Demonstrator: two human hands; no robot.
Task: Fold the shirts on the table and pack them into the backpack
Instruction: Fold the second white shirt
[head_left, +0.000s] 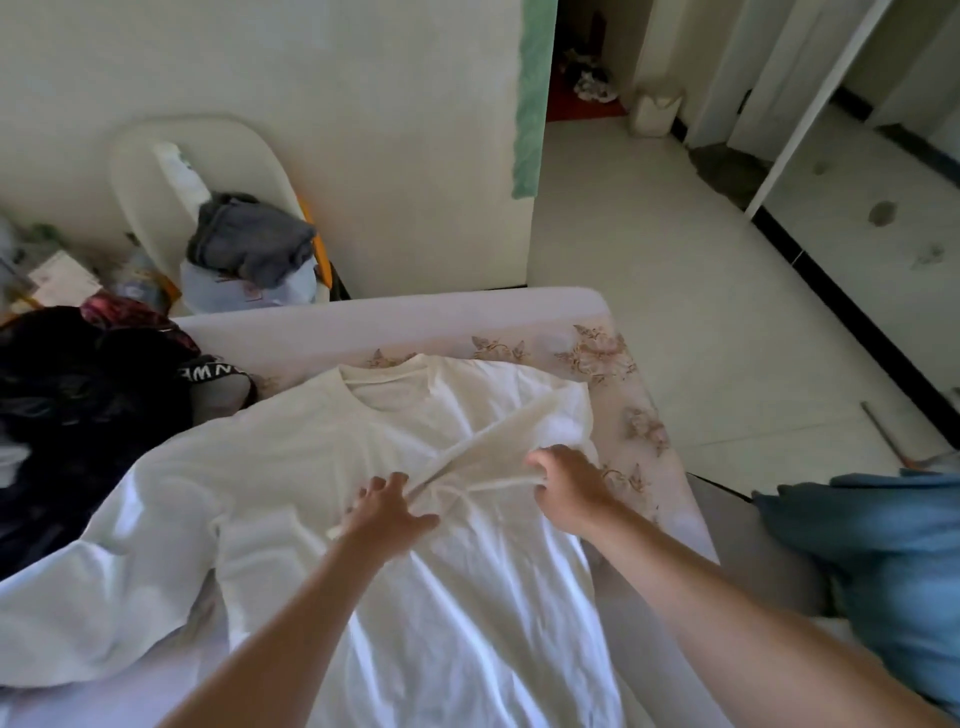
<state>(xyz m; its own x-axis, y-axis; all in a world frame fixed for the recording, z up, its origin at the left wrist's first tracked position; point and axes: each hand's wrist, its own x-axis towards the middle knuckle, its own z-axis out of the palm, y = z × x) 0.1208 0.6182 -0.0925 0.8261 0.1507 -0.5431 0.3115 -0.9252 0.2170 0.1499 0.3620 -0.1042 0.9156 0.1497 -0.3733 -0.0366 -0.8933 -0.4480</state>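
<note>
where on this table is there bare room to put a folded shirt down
Bare room is slim: a floral-cloth strip between the white long-sleeved shirt and the table's right edge, and a narrow band beyond the collar, beside the pale raised border. The left is crowded by a dark clothing pile. Both hands, left and right, occupy the middle.

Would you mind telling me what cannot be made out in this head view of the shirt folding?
- White shirt: its hem is cut off by the bottom edge.
- Backpack: the dark pile at left may include it; too dark to tell.
- Right hand: fingertips curl under the folded sleeve, so the grip is hidden.
</note>
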